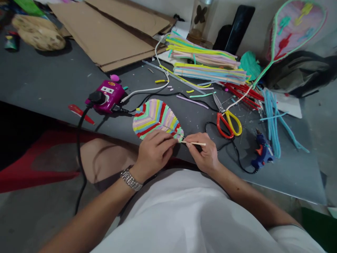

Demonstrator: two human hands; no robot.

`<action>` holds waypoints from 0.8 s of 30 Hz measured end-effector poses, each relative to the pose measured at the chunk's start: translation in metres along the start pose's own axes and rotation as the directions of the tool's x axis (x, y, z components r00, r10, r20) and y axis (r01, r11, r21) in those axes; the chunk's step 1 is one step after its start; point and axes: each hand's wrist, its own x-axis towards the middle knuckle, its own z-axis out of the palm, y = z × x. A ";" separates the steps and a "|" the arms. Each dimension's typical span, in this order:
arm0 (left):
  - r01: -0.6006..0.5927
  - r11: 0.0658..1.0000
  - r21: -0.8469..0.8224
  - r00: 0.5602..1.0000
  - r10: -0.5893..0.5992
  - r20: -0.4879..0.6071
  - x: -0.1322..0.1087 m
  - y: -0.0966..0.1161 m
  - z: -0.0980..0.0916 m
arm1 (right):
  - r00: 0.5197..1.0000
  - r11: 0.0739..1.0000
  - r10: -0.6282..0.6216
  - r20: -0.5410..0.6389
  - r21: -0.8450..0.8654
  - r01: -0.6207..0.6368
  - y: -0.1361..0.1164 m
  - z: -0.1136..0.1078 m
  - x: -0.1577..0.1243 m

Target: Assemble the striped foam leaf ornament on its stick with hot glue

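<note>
A leaf-shaped piece striped with colourful pipe cleaners [155, 117] lies at the table's front edge. My left hand [159, 146] is closed on its lower right end, fingers pinched near the tip. Just right of it, my right hand [204, 151] pinches a thin cream pipe cleaner [196, 143], whose one end reaches the leaf's tip and whose other end sticks out to the right. Scissors [228, 123] with red and yellow handles lie beyond my right hand. A blue glue gun [262, 151] rests farther right.
Bundled pipe cleaners [207, 61] lie at the back, with blue ones [271, 119] at the right. A purple power socket [107, 95] with black cables sits left of the leaf. Cardboard sheets [110, 31] cover the back left. A pipe-cleaner-edged fan shape [296, 28] rises at the back right.
</note>
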 end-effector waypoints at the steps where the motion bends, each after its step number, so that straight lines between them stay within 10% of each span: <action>1: -0.034 0.999 0.035 0.999 0.034 0.019 -0.004 0.000 0.001 | 1.000 1.000 -0.012 0.011 -0.008 0.012 0.000 0.000 0.000; 24: -0.177 0.966 0.188 0.983 0.162 0.090 -0.013 0.002 0.004 | 0.883 0.843 0.463 -0.070 0.342 -0.415 -0.003 0.003 0.010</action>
